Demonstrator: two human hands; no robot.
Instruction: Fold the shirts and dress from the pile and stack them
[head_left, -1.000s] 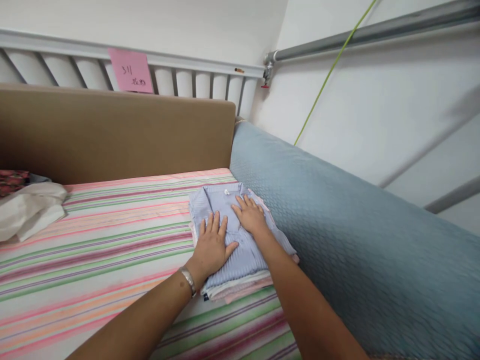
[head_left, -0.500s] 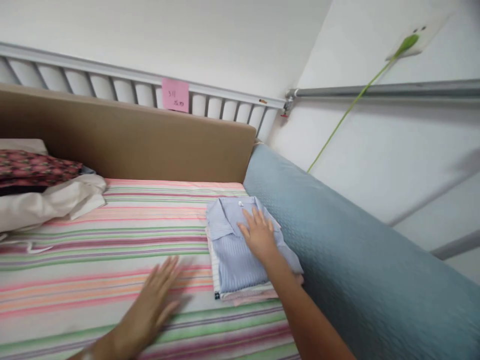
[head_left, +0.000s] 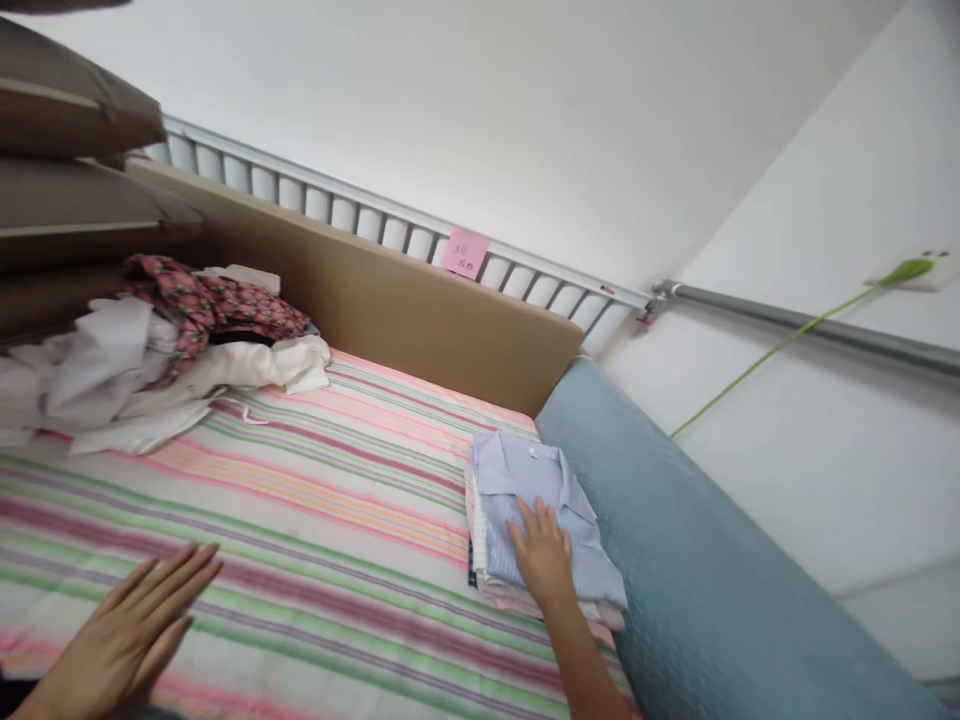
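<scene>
A light blue collared shirt (head_left: 504, 520), neatly folded, tops a stack of folded clothes (head_left: 517, 598) at the right side of the bed. On the shirt's front rests my right hand (head_left: 544, 553), palm down with the fingers spread. My left hand (head_left: 124, 640) is held at the lower left over the striped sheet (head_left: 337, 600), fingers stretched out, with nothing in it. Whether it touches the sheet I cannot tell. At the far left lies a loose heap of white clothes (head_left: 97, 360) with a red floral garment (head_left: 217, 305) on it.
A blue padded bolster (head_left: 675, 560) runs along the right edge against the wall. Behind the bed stand a brown board (head_left: 390, 300) and a white radiator (head_left: 360, 222) with a pink note (head_left: 465, 252). Brown cushions (head_left: 75, 205) are stacked at the left.
The view has swung left, bringing more of the clothes heap and the cushions into sight. My right hand has slid down the shirt; my left hand is farther from the stack.
</scene>
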